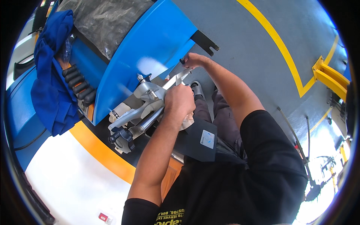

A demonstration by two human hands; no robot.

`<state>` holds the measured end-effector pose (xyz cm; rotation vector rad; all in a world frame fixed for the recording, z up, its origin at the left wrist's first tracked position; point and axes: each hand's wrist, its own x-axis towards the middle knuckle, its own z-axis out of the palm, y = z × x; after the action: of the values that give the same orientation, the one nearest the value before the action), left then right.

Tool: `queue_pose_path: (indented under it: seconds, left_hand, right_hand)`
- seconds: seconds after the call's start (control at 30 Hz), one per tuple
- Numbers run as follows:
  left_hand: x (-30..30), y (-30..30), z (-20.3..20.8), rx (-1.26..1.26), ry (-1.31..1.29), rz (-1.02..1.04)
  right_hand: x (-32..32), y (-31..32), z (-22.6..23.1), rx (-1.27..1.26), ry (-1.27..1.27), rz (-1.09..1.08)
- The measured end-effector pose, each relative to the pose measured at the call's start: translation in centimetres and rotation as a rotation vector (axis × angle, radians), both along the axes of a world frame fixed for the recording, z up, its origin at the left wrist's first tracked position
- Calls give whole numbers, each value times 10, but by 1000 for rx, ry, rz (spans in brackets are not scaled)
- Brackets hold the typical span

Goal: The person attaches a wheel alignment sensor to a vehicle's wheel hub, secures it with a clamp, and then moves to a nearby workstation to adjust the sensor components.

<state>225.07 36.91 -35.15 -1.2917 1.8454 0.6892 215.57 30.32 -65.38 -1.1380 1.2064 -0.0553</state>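
A silver metal clamp with chrome rods and a black star-shaped knob lies at the middle left, beside a blue machine. My left hand is closed on the near part of this clamp; its fingertips are partly hidden. Farther out, my right hand has its fingers bent round the far end of a flat silver bar, next to a small black tip. Something pale, like a cloth, shows below my left hand. A black panel with a light sticker stands just nearer.
The blue machine panel rises at the upper left, with a black notched bracket sticking out. Blue cloth hangs beside several black grips. Yellow lines mark the grey floor; a yellow metal stand is at right.
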Motion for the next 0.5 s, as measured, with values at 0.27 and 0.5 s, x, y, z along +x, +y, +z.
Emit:
queue_pose_path:
  seconds: [0.27,0.5]
  left_hand:
    - [-2,2,-1,-20,-37,-18]
    - [-2,1,-1,-35,-32,16]
  right_hand:
    - [2,-4,2,-176,-90,-158]
    - [17,-6,7,26,-245,-480]
